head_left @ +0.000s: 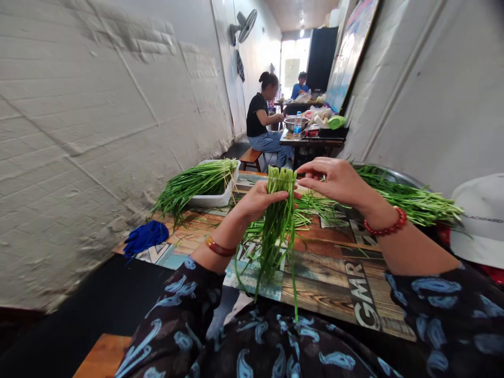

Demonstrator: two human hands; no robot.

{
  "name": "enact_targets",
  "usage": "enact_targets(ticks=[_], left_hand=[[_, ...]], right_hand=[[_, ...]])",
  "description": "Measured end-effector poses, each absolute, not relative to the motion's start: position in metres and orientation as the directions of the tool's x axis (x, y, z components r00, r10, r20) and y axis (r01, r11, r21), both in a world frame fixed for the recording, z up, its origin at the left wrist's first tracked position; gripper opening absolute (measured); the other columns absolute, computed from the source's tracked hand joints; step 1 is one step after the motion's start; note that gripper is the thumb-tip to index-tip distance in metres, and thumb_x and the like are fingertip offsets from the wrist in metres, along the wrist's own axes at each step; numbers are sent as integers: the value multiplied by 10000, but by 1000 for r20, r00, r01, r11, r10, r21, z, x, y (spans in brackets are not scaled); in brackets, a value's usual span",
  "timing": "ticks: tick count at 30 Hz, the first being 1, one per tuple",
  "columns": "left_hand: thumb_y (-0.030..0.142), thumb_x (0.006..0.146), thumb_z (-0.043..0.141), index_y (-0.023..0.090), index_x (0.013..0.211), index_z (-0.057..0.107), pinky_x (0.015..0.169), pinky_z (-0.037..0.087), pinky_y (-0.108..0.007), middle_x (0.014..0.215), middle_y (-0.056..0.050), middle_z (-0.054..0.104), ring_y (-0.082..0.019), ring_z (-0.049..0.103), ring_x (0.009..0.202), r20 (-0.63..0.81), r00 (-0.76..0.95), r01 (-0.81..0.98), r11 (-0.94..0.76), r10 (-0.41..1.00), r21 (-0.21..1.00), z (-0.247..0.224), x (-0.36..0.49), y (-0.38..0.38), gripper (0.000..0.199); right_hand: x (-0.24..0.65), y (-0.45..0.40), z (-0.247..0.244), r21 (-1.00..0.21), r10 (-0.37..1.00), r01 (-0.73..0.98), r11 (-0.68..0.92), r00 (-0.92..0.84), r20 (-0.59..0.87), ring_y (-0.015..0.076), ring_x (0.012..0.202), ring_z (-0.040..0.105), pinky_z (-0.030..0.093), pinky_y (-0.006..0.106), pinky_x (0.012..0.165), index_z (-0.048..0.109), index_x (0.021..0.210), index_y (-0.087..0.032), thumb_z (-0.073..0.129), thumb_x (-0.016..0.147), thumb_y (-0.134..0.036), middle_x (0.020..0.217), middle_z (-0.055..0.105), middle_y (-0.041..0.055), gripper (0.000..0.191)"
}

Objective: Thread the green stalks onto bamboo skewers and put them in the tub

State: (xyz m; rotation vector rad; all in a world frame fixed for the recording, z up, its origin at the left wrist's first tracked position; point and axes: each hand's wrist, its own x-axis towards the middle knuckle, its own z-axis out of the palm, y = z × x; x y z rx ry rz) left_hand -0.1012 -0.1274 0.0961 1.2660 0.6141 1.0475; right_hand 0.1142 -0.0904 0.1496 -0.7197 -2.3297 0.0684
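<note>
A bunch of garlic chives point(277, 220) hangs upright over the table, pale cut ends at the top and green leaves trailing down. My left hand point(260, 199) is closed round it just below those ends. At the bunch's upper right edge, my right hand point(328, 178) has its thumb and forefinger pinched together. Whatever sits between those fingertips is too small to make out. Loose chives point(307, 215) lie on the table behind the bunch.
To the left, a white tray point(212, 200) holds more chives, with thin sticks poking out. A blue glove point(145, 237) lies at the table's left edge. Thin sticks point(342, 243) rest on the tabletop. A metal basin point(397, 176) with chives and a white cap point(480, 220) are at right. Two people sit beyond.
</note>
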Motion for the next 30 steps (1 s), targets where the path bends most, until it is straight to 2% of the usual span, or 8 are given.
enact_targets(ticks=[3,6,9,12,17,20,26,30], left_hand=[[322,699,832,124,1074,717,762,595,-356,957,-129,769,-233,745,778,144,471,-261,-18,871,965,96,-97,-129,439],[341,684,841,116,1032,731,751,597,-350,932,-125,771,-231,742,777,108,482,-227,5,870,974,97,-96,-131,429],[359,692,835,117,1038,731,716,599,-335,937,-124,770,-231,741,771,97,491,-193,0,866,981,96,-100,-132,434],[356,713,822,118,1067,723,721,603,-344,954,-133,768,-241,742,791,92,503,-167,-8,859,986,94,-104,-131,438],[351,736,806,134,1074,727,733,607,-376,988,-131,765,-250,744,800,89,523,-156,-8,848,988,93,-105,-129,409],[340,756,789,134,1073,731,748,602,-363,989,-130,766,-245,742,823,74,537,-114,-14,840,993,96,-104,-130,382],[355,750,789,124,1031,741,815,593,-376,1021,-140,761,-252,745,849,63,541,-108,-5,838,994,95,-108,-133,367],[445,776,751,127,1110,697,785,604,-396,1046,-156,753,-270,747,856,81,524,-221,43,848,974,91,-110,-131,465]], right_hand=[[98,-85,152,-237,437,376,896,-647,625,149,659,569,421,280,635,738,956,-170,695,831,-434,771,681,36,295],[86,-79,150,-264,374,265,927,-679,631,139,652,565,414,270,633,719,808,-157,630,880,-399,732,669,35,268],[82,-77,146,-375,411,213,902,-689,597,127,651,571,418,254,624,698,755,-151,549,922,-340,724,668,31,293],[82,-77,147,-446,430,192,874,-733,527,123,654,568,420,249,620,694,774,-147,504,941,-361,738,671,33,331],[76,-75,154,-291,386,261,921,-725,570,142,690,558,405,277,655,685,804,-138,548,913,-466,761,667,50,372],[68,-73,155,-221,333,249,943,-732,595,135,690,551,409,276,678,659,757,-160,505,946,-450,734,656,33,379],[58,-68,149,-163,332,293,942,-746,578,138,736,590,438,276,745,650,739,-183,408,1003,-408,768,677,36,422],[72,-69,149,-185,343,290,939,-734,586,159,850,635,457,286,801,706,935,-167,336,1025,-406,917,717,62,450]])
